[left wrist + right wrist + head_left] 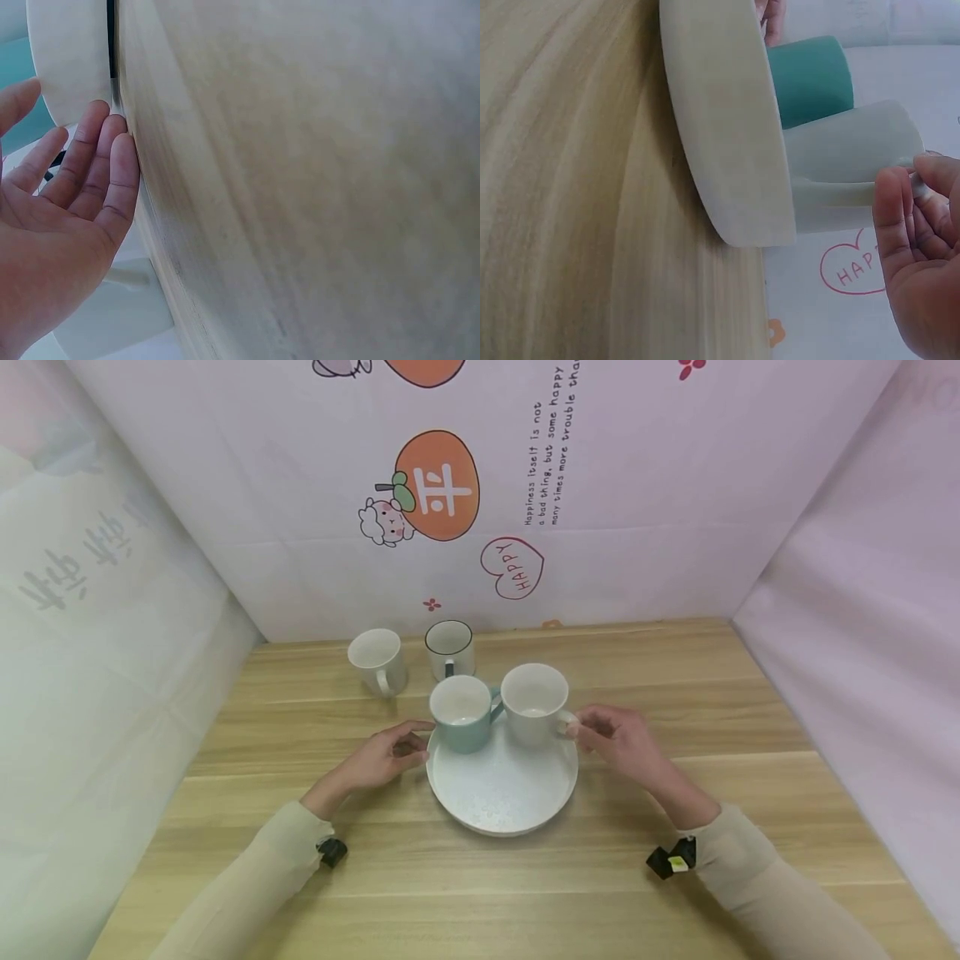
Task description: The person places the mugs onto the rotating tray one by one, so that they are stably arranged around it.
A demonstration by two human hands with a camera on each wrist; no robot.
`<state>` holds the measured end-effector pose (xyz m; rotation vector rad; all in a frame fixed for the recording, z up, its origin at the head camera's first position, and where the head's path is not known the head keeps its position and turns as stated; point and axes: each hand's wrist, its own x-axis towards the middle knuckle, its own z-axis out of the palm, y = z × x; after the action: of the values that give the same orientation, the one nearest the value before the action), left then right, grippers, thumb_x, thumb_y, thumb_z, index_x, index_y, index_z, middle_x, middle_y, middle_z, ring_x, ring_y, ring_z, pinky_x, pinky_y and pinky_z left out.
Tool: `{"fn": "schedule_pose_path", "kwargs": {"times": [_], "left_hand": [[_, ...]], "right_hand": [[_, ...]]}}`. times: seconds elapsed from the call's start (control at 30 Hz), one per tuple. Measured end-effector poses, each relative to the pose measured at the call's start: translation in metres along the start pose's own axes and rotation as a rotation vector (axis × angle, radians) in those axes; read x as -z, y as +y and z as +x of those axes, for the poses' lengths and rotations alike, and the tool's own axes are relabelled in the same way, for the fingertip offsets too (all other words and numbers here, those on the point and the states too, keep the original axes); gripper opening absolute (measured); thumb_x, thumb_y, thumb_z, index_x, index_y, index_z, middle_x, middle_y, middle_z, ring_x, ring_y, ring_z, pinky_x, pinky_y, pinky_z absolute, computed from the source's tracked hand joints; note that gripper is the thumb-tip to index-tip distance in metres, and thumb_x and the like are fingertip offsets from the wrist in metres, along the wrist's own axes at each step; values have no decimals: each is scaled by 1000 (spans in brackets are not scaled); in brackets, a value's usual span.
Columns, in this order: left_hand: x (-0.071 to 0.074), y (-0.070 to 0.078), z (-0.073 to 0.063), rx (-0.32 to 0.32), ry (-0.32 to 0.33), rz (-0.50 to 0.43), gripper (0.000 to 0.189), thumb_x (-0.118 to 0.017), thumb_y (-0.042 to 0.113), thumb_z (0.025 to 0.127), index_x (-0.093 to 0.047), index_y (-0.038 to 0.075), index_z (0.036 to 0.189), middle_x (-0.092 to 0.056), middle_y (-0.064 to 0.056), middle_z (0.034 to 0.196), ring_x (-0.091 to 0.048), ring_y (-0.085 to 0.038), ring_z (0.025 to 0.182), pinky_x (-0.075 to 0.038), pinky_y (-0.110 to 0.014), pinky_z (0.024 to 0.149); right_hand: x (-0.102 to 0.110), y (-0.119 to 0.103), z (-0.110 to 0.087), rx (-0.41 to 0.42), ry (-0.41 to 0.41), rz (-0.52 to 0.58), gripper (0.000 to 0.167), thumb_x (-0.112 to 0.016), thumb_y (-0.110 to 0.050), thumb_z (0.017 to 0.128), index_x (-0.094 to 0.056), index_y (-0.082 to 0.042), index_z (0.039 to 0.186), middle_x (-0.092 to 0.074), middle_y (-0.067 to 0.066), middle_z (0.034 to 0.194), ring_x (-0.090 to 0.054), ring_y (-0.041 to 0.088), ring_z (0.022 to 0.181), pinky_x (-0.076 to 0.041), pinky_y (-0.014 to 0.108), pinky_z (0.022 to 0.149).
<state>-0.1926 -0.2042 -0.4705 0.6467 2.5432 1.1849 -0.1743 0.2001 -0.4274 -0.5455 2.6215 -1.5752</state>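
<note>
A round white tray (501,793) lies on the wooden table and bears two mugs on its far half. The teal mug (467,737) stands at the left, its handle turned toward the white mug (531,724) at the right. With thumb and fingers my right hand (622,743) pinches the white mug's handle (840,193). At the tray's left edge is my left hand (382,756), its fingers loosely bent and fingertips beside the rim and teal mug. Whether those fingertips touch the tray cannot be told. Nothing lies in the left palm (52,247).
Behind the tray stand a plain white mug (378,664) and a white mug with a black rim (452,653) and dark handle. A printed white cloth (615,543) hangs along the table's far edge, with more cloth at both sides.
</note>
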Motion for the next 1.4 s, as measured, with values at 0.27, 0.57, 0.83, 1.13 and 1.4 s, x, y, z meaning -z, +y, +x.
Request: {"fn": "schedule_pose_path", "kwargs": {"times": [0.27,0.57,0.83,1.13,1.4], "left_hand": [[-3,1,1,-4,-1,-5,47,-61,10,99,-47,1,143,-67,-26,118,-64,-40,114,-50,-57,102],[-1,0,0,-15,0,-1,48,-65,23,98,-51,13,143,-70,-14,119,-66,-29,113,-53,-48,101],[1,0,0,-13,-2,20,48,-65,26,98,-51,15,143,-70,-11,118,-66,-26,113,-52,-47,102],[1,0,0,-6,1,6,49,-66,25,97,-51,15,143,-69,-11,121,-66,-26,114,-53,-46,103],[1,0,0,20,-6,-1,48,-65,25,98,-51,16,142,-70,-9,120,-66,-24,115,-53,-43,100]], "right_hand": [[-7,11,1,-25,-12,-24,13,-65,-12,97,-70,-4,105,-70,11,82,-64,13,72,-55,28,64],[-9,21,0,-75,-56,7,16,-65,-18,98,-70,-6,107,-72,14,88,-65,10,76,-57,26,71],[-5,22,3,-138,-109,38,25,-68,-31,95,-71,-11,110,-74,16,101,-70,17,83,-60,28,76],[-3,23,7,-177,-111,1,33,-69,-42,93,-70,-14,113,-75,10,102,-71,16,84,-60,27,75],[-1,21,9,-141,-125,-1,33,-69,-38,94,-70,-11,114,-74,11,102,-70,18,84,-60,26,74]]}}
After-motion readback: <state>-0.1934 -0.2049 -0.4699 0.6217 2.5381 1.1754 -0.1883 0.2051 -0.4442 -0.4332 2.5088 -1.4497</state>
